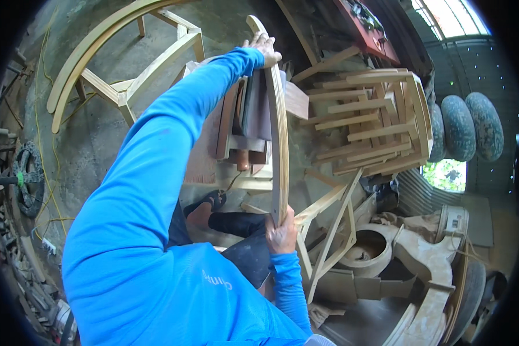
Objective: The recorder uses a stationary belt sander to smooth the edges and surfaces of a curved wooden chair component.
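Observation:
A long, curved plywood strip (278, 138) runs from far to near in front of me, its pale layered edge showing. Near its far end, my left hand (263, 49) is closed over the strip with the arm stretched out. The close end sits in the grip of my right hand (282, 232), fingers wrapped round it. Just left of the strip stands a wooden-framed machine with a smooth grey band (256, 109) and a copper-coloured cylinder (243, 160) below it. Whether the strip touches that band I cannot tell.
A curved wooden frame with legs (127, 95) stands at far left. Stacked wooden frames (380, 124) are at right, beside a loose frame (328, 230). A large band-saw-like casting (421, 259) lies lower right. A yellow cord (55, 167) crosses the concrete floor at left.

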`<state>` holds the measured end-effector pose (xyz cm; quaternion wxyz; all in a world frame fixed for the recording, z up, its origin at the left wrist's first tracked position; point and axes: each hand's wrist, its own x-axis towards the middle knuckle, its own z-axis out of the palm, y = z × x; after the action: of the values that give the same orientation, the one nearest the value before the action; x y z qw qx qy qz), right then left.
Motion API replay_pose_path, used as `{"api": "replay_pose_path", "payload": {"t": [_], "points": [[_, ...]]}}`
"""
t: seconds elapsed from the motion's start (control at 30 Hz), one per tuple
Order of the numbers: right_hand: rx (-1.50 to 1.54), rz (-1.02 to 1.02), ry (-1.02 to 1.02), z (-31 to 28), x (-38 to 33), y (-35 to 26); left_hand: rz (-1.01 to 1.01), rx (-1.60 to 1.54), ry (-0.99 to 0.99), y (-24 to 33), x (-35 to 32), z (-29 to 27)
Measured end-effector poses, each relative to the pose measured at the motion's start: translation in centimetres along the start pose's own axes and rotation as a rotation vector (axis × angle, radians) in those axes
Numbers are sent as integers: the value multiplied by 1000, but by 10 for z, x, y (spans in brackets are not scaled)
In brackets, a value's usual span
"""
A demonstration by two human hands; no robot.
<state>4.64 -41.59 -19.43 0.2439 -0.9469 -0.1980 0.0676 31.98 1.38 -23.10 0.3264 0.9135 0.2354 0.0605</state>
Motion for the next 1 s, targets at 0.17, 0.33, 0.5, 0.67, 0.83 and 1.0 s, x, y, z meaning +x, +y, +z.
{"api": "replay_pose_path", "payload": {"t": [0.17, 0.33, 0.5, 0.67, 0.83, 1.0], "points": [[76, 18, 21, -17, -127, 65, 146, 49, 54, 48, -143, 11], [119, 131, 10, -31, -255, 115, 229, 46, 27, 107, -283, 21], [101, 304, -42, -56, -319, 125, 253, -64, 101, 131, -348, 25], [103, 264, -24, -66, -310, 111, 255, -86, 110, 123, -341, 22], [187, 301, -60, -44, -230, 79, 177, -40, 57, 92, -235, 14], [123, -91, 37, -36, -117, 26, 101, -10, -54, 46, -114, -3]]}}
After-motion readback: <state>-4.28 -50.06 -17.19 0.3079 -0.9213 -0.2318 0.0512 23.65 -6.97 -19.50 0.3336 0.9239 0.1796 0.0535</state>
